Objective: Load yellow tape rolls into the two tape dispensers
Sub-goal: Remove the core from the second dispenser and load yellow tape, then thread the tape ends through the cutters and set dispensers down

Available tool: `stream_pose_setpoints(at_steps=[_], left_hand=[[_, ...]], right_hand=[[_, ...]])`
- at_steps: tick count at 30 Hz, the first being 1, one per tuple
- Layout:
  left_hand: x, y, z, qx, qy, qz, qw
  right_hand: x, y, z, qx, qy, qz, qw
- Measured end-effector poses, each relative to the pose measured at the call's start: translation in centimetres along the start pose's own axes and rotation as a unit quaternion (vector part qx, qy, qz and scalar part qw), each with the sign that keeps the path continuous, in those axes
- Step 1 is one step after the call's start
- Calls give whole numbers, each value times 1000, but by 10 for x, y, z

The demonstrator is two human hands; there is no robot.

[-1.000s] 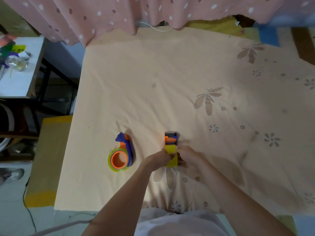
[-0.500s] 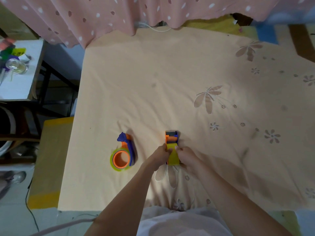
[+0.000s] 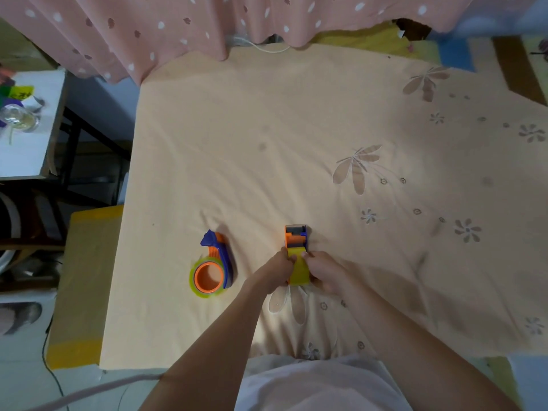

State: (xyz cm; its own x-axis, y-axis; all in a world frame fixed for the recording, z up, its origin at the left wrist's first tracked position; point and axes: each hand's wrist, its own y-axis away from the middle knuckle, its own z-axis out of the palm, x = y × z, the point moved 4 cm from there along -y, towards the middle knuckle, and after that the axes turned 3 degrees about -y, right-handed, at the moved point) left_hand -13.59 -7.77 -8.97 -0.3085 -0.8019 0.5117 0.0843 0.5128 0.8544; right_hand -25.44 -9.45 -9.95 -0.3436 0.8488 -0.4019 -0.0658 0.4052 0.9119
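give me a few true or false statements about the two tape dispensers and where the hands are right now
1. Both hands hold the same dispenser. True: the left hand and right hand grip the dispenser with the yellow tape roll between them.
2. The other dispenser stands upright. False: it lies on its side on the peach bedsheet.
3. The other dispenser already has a yellow roll around its orange core. True.
4. The lying dispenser is to the right of the hands. False: it lies to their left, untouched.
5. The held dispenser is entirely blue. False: orange shows at its far end.
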Motion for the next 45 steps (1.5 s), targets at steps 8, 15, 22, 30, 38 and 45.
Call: stream_pose_setpoints(at_steps=[8, 15, 22, 30, 38, 45], left_hand=[[-3, -2, -2, 34, -33, 1, 999], [-3, 20, -36, 125, -106, 16, 986], [-44, 68, -130, 397, -86, 15, 914], [-108, 72, -151, 309, 15, -119, 944], [-121, 62, -162, 267, 49, -132, 953], [-127, 66, -176, 271, 65, -98, 955]], right_hand=[[-5, 8, -2, 9, 32, -20, 999], [-39, 42, 8, 154, 11, -132, 979], [-69, 58, 91, 168, 110, -277, 940], [-55, 25, 163, 76, 344, -197, 915], [-41, 6, 190, 67, 393, -169, 901], [-45, 4, 194, 111, 392, -164, 898]])
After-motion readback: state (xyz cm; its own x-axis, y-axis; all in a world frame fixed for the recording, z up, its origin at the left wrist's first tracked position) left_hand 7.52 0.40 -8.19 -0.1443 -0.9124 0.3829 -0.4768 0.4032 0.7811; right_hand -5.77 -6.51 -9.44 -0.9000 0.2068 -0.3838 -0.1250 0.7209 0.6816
